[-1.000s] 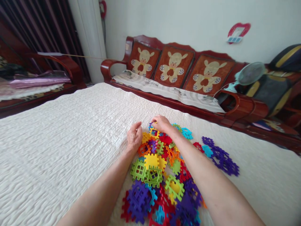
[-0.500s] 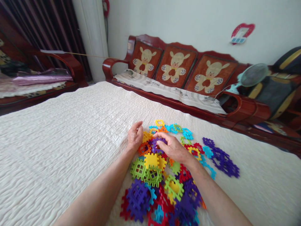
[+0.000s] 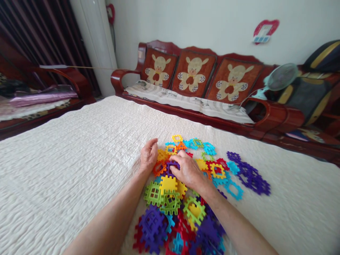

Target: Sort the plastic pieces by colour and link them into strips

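Observation:
My right hand point(image 3: 187, 170) reaches over the pile with its fingers and thumb closed on a purple interlocking tile point(image 3: 172, 167), partly covered by the fingers. At the pile's left edge, beside yellow tiles point(image 3: 162, 155) and an orange frame tile point(image 3: 159, 169), rests my left hand point(image 3: 149, 154). Its fingers are curled in and no tile shows in them. Nearer me lie a solid yellow tile point(image 3: 169, 185), a green window tile point(image 3: 153, 193), a green frame tile point(image 3: 194, 209) and purple tiles point(image 3: 152, 223), all with notched edges. My right forearm hides some of the pile.
A white quilted cover point(image 3: 79, 152) lies under everything. Joined purple tiles point(image 3: 252, 177) sit apart on the right, with blue tiles point(image 3: 233, 189) near them. Behind stand a wooden sofa point(image 3: 186, 109) with bear cushions, a small fan point(image 3: 281, 76) and a backpack point(image 3: 308, 95).
My right hand has come down and slightly left, its fingers closing on the purple tile. A yellow tile behind it now shows. The left hand stays by the pile; the view has shifted slightly.

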The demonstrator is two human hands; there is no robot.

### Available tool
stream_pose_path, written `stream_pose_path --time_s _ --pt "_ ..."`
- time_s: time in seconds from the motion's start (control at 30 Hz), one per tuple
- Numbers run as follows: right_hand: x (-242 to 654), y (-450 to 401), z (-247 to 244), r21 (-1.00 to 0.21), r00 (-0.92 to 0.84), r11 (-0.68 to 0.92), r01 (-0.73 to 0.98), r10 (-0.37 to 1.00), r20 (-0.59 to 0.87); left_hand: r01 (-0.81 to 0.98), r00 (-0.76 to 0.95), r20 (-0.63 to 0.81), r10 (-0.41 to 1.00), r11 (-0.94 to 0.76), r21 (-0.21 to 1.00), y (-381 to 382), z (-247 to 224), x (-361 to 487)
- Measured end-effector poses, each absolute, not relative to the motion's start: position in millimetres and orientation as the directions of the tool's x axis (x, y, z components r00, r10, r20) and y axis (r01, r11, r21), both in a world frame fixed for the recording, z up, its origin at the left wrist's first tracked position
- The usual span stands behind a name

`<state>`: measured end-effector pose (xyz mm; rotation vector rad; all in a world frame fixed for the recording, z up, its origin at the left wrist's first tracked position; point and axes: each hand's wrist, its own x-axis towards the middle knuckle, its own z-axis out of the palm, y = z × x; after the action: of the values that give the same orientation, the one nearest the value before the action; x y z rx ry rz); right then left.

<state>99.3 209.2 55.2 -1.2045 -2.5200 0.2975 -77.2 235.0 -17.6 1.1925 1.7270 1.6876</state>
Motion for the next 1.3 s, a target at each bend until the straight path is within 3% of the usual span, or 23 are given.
stream_pose_path --time_s 0.47,0.83,1.1,1.3 --pt "99.0 210.1 50.3 -0.324 -0.511 0.573 0.753 0.819 0.261 0.26 -0.516 0.21 0.83 -0.082 0.962 235.6 -19.6 -77.0" --pt "116.9 225.0 70.7 -0.636 -0.422 0.487 0.598 0.867 0.267 0.256 -0.512 0.212 0.832 -0.088 0.963 236.8 -21.3 -79.6" --pt "175.2 257.2 96.0 -0.632 -0.139 0.393 0.668 0.9 0.413 0.248 -0.512 0.182 0.839 -0.059 0.967 234.7 -19.7 -80.4" --pt "231.1 272.0 115.0 -0.589 0.099 0.237 0.773 0.871 0.481 0.223 -0.506 0.159 0.848 -0.05 0.974 233.2 -17.9 -80.0"
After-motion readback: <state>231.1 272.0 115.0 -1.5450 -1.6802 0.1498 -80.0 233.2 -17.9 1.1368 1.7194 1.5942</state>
